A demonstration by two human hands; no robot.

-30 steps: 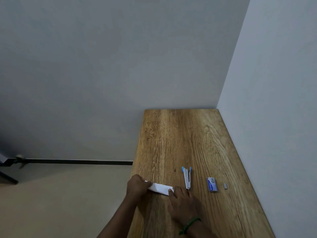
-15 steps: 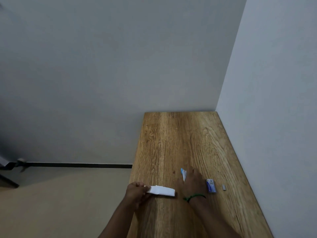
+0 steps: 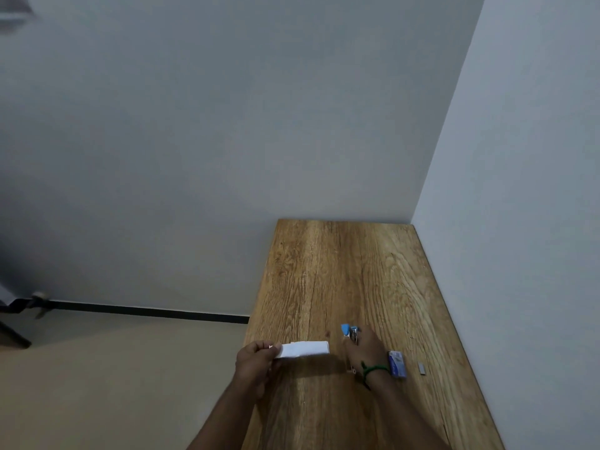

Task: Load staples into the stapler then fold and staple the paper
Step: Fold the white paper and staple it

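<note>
Not much gear on this person tbh. The only thing worn is a thin green band point(image 3: 374, 369) round the wrist just behind the right grip point(image 3: 363, 349). Cord or beads, can't tell which, with a darker strand on its near side. Both forearms point(image 3: 224, 414) are bare from behind the left grip point(image 3: 256, 362) and the right one down to the frame edge.

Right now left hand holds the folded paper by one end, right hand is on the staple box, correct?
No. The head view shows the right hand on the stapler; the staple box lies beside that wrist. The left hand does hold the folded paper by one end.
</note>
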